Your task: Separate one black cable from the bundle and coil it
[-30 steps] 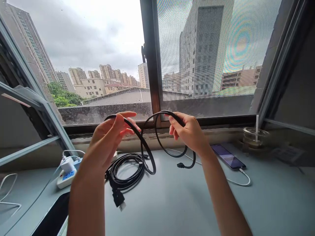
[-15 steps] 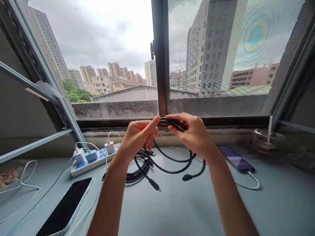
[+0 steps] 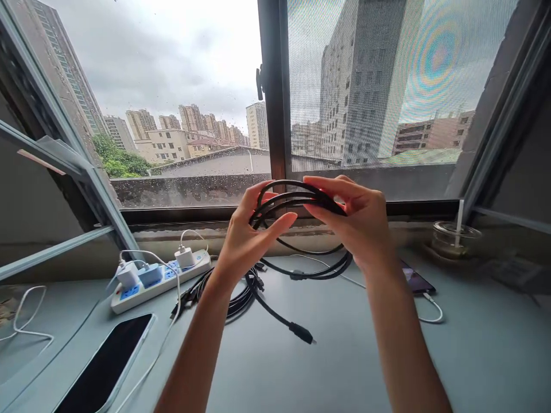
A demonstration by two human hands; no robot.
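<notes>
Between my two hands a black cable [image 3: 286, 198] hangs in several round loops above the desk. My left hand [image 3: 253, 229] is curled round the left side of the loops, its thumb stretched toward the middle. On the other side my right hand [image 3: 355, 215] pinches the bundled strands between thumb and fingers. One cable end with a black plug [image 3: 302, 332] dangles below my left hand, its tip pointing right. Another coil of black cables [image 3: 241, 304] lies on the desk behind my left wrist, partly hidden by it.
At the left stand a white power strip [image 3: 161, 281] with chargers and a dark-screened phone [image 3: 105, 364]. Behind my right forearm lies a second phone [image 3: 418, 282] on a white cord. A lidded cup [image 3: 450, 244] with a straw is at the back right, below the window frame [image 3: 193, 217].
The strands, bunched together before, are now spread into open round loops. Both hands are raised and further apart, and my left hand's grip has opened out. The dangling plug has shifted right.
</notes>
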